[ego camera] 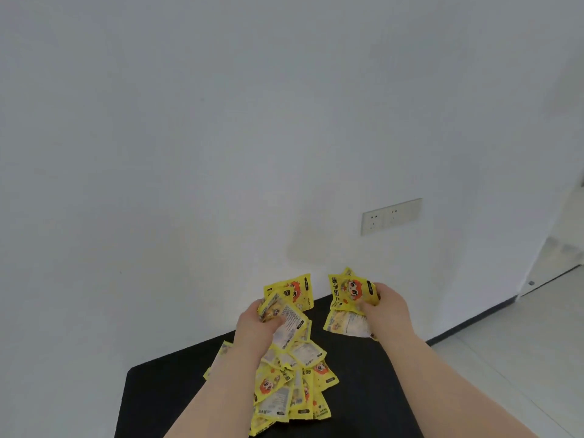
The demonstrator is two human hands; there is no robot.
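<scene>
Loose yellow sachets (294, 384) lie heaped on the black table (158, 393), on the wrist side of the left hand (256, 325), whose fingers curl round a fanned bunch (289, 306) of them. The right hand (384, 303) pinches a smaller bunch (349, 292), with more hanging beneath its fingers. They look light, thin, limp and glossy, so likely to slide apart. A grip across the flat faces, near the middle, should hold best.

A plain, bare indoor room, whether home or office I cannot tell. A white painted wall (221, 137) carries a double socket plate (391, 216) on the right, with a dark skirting (467, 325) above pale floor tiles (521, 358). A black table (158, 399) stands near, against the wall.
</scene>
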